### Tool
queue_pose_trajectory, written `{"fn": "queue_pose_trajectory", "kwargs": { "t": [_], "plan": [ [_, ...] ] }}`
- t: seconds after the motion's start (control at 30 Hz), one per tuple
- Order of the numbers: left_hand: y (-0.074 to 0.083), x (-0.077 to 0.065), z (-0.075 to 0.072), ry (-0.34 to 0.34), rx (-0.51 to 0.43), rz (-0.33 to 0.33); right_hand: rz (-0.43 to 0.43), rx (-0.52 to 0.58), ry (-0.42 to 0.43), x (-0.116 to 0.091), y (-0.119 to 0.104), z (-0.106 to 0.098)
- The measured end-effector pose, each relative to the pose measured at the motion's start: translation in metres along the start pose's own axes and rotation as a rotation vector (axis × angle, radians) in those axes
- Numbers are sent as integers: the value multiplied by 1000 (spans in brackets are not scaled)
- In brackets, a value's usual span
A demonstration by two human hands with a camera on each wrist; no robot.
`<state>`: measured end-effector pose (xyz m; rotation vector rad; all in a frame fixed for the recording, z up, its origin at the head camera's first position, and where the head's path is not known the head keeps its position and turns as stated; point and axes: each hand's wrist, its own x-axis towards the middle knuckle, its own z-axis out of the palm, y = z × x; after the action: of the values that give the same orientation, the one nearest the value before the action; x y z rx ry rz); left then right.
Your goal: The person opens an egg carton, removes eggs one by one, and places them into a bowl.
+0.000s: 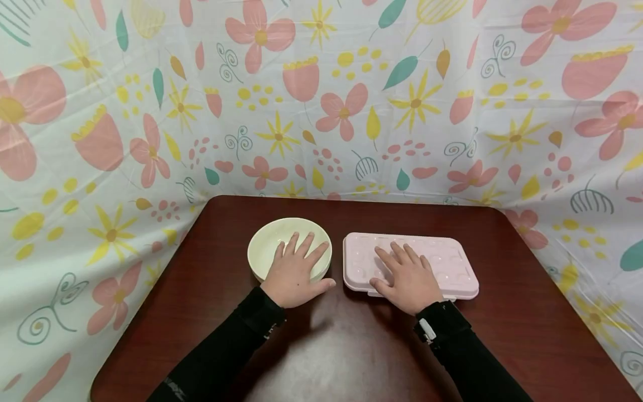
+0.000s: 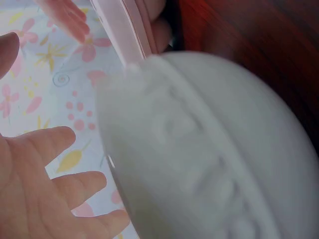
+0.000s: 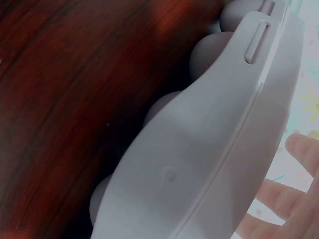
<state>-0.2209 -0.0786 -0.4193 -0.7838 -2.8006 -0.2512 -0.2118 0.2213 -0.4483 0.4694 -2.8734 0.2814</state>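
A cream bowl (image 1: 266,245) with a raised pattern on its outer side (image 2: 184,134) stands left of centre on the table. Over its near right part my left hand (image 1: 296,276) is held palm down, fingers spread, holding nothing. To the right lies a pink lidded egg box (image 1: 452,262), its lid closed, with rounded cups underneath (image 3: 212,55). My right hand (image 1: 409,279) hovers over the front of this box, fingers spread apart and nothing in them. In the right wrist view, its fingers (image 3: 279,199) show beyond the box's edge.
The dark reddish-brown table (image 1: 331,352) has rounded far corners. A white cloth (image 1: 311,151) printed with flowers hangs behind it and along both sides. Between bowl and box runs a narrow strip of table.
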Motion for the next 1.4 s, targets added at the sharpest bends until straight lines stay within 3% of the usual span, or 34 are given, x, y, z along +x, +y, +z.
{"fn": "queue_pose_trajectory", "kwargs": {
  "t": [0.13,0.33,0.43,0.7,0.97,1.4],
  "plan": [
    [10,2,2,-1,-23,51,-5,-7,3,-3,0,0],
    [34,4,6,-8,-158,159,-45,-28,-2,-7,2,0],
    [49,3,10,-33,-238,167,-69,-54,0,-10,3,0],
    [67,3,39,-169,-442,-19,-163,-149,5,-19,10,4],
    [65,15,66,-164,-626,-142,-188,-167,27,-22,17,7],
    [58,35,97,-149,-734,-252,-179,-216,37,-19,13,14]
  ]
}}
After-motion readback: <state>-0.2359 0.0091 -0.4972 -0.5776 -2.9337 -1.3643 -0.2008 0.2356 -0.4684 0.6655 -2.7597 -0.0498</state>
